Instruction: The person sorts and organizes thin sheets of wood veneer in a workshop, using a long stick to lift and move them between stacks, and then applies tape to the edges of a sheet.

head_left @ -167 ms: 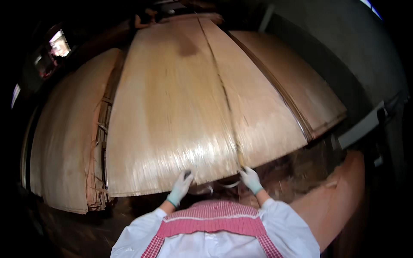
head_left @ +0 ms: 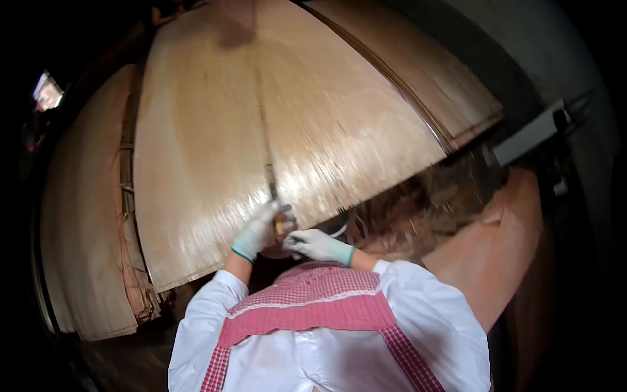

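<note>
My left hand, in a white glove with a green cuff, is at the near edge of a large pale wood veneer sheet. Its fingers are curled round a small yellowish-brown thing whose kind I cannot make out. My right hand, also gloved, is closed just to its right, in front of the sheet's edge. Something dark shows at its fingertips, too blurred to name. Right of a dark narrow gap lies a second veneer sheet; the gap runs down to my left hand.
A veneer stack with ragged edges stands at the left, another stack at the far right. Torn veneer scraps lie below the front edge. A pinkish sheet leans at the lower right. At the top left, another person's arm shows.
The view has shifted, so the sheets sit further left and higher. My hands, wide apart before, have come together at the gap, the left now at its near end.
</note>
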Demonstrator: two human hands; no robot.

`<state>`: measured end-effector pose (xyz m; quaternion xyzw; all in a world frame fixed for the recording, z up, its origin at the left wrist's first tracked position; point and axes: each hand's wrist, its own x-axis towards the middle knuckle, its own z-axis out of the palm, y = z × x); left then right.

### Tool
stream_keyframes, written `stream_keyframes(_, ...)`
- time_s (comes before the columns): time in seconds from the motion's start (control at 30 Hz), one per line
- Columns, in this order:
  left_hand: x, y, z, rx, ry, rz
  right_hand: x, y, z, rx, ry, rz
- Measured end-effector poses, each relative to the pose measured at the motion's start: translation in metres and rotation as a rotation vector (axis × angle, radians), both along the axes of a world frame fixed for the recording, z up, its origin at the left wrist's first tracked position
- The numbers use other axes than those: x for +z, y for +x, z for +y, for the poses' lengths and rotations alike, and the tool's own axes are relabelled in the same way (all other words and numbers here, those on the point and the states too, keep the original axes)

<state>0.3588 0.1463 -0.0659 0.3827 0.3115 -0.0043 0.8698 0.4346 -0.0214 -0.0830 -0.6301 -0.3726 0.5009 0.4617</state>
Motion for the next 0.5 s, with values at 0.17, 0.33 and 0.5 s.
stream_keyframes(0.17,-0.042,-0.005,0.046,-0.023,0.288,0.166,-0.050,0.043,-0.048,-0.287,-0.164,-0.413)
stream_keyframes(0.33,-0.061,-0.077,0.061,-0.002,0.151,0.201,-0.067,0.079,-0.114,-0.751,-0.236,-0.108)
stream_keyframes(0.5,-0.068,-0.067,0.030,-0.054,0.674,0.352,-0.089,0.021,-0.215,-1.405,-0.222,0.149)
